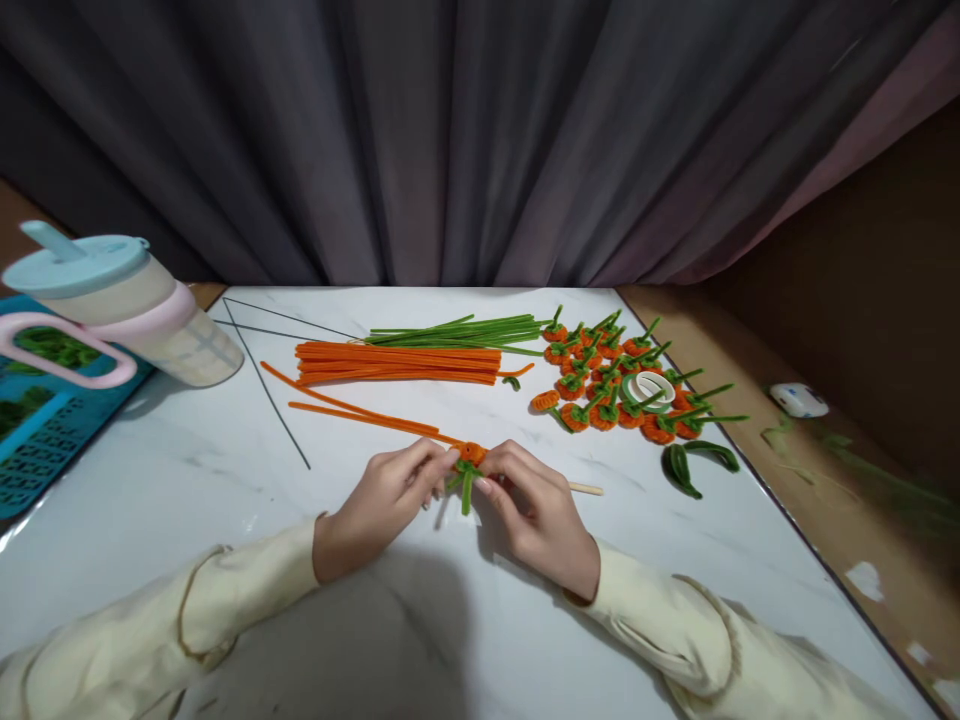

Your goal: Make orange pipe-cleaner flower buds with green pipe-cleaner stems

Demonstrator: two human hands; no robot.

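Between my fingertips is a small orange pipe-cleaner pumpkin (472, 453) with green pipe-cleaner strips (466, 490) pointing down toward me. My left hand (386, 500) pinches its left side, and my right hand (536, 505) pinches it from the right. Behind them lies a bundle of orange pipe cleaners (397, 363), with green pipe cleaners (457, 331) just beyond. Two loose orange pipe cleaners (360, 411) reach toward my left hand. A thin wooden stick (585, 489) shows past my right hand, partly hidden by it.
Several finished orange pumpkins with green stems (600, 415) cluster at the right, a white tape roll (649, 391) on them. Dark green curled pieces (679, 470) lie nearer. A tumbler (172, 325) stands left by a blue basket (45, 440). Thin dark wires (266, 385) cross the table.
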